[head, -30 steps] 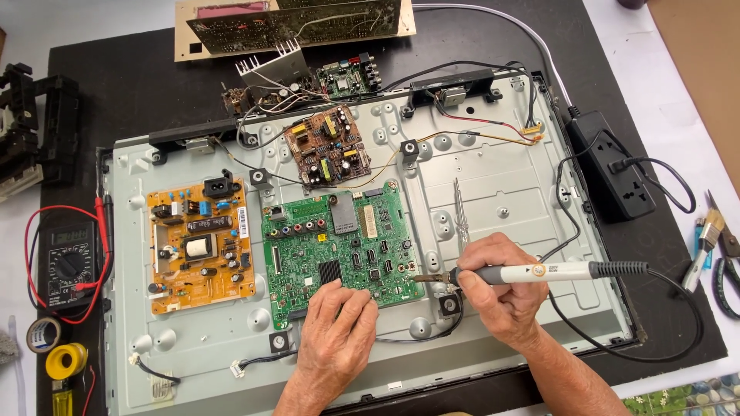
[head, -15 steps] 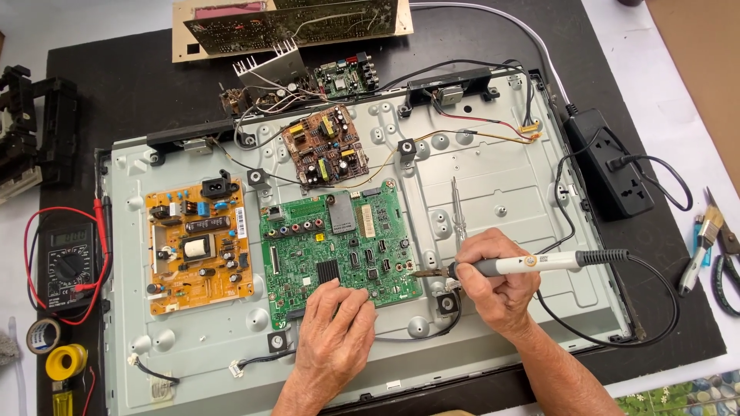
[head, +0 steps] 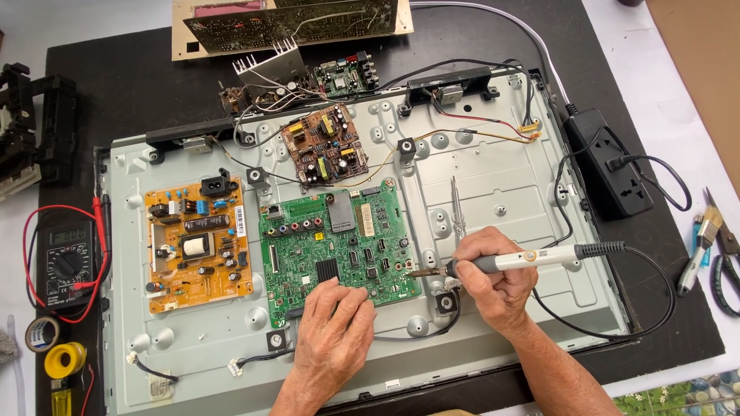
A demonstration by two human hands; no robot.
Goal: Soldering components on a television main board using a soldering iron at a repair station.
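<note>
My right hand (head: 493, 285) grips a white soldering iron (head: 532, 260) with a black cable; its tip touches the right edge of a green circuit board (head: 339, 239). My left hand (head: 333, 335) rests palm down on the lower edge of that green board, fingers together, holding nothing. The board is mounted in the middle of a grey metal television back panel (head: 501, 177). An orange power board (head: 199, 243) sits to its left and a brown board (head: 322, 146) lies above it. Tweezers (head: 456, 208) lie on the panel just above my right hand.
A black multimeter (head: 65, 258) with red leads lies at the left, with tape rolls (head: 54, 347) below it. A black power strip (head: 609, 166) sits at the right. Pliers and scissors (head: 709, 246) lie at the far right edge. More circuit boards (head: 293, 23) lie at the top.
The view has shifted slightly. My right hand keeps the soldering iron tip at the green board's right edge. My left hand has stayed put.
</note>
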